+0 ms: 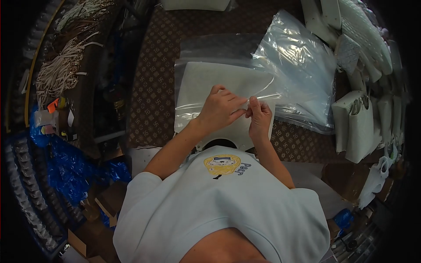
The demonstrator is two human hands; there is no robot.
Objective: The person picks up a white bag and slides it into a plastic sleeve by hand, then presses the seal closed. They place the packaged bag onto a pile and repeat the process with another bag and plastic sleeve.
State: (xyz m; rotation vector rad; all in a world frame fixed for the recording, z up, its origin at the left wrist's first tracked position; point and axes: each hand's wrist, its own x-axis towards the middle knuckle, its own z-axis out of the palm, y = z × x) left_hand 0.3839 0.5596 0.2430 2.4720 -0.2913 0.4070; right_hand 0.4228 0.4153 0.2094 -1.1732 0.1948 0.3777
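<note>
A white handbag (201,83) lies flat in front of me, with its handle opening toward my body. A clear plastic bag (179,105) covers much of it and spreads past its left and far edges. Over the handbag's middle, my left hand (219,109) reaches to the right, its fingertips closed on the plastic. My right hand (260,116) pinches the same plastic between thumb and fingers, close beside the left fingertips. Exactly which edge they grip is too small to make out.
A stack of shiny clear plastic bags (302,74) lies to the right on the brown patterned tabletop (153,83). Several white handbags (357,127) stand along the right edge. Bundled straps (61,65) and blue plastic (70,166) are at the left.
</note>
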